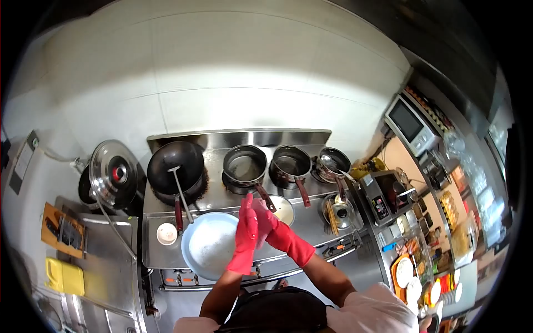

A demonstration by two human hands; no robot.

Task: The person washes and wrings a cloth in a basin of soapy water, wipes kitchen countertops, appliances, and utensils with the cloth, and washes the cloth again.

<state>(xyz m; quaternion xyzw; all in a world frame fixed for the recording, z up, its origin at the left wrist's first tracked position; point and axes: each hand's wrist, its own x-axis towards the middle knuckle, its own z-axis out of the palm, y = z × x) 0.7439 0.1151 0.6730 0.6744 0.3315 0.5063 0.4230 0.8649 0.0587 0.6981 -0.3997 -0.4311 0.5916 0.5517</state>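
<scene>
Both my hands wear red rubber gloves and are raised close together over the front of the steel stove. My left hand [247,230] is upright with its fingers stretched, beside the right rim of a light blue basin [186,244] holding whitish contents. My right hand [268,225] is against or just beside it; its fingers are blurred and partly hidden, and whether it holds something cannot be made out. Behind my right hand a round dish with pale contents [285,211] shows in part. A small white bowl [166,234] stands left of the basin.
Along the back of the stove stand a black wok [176,161] with a ladle and several pans, including a dark pan [244,164]. A lidded pot [343,215] sits at the right. Farther left are a large metal lid [111,166] and a yellow jug [65,276].
</scene>
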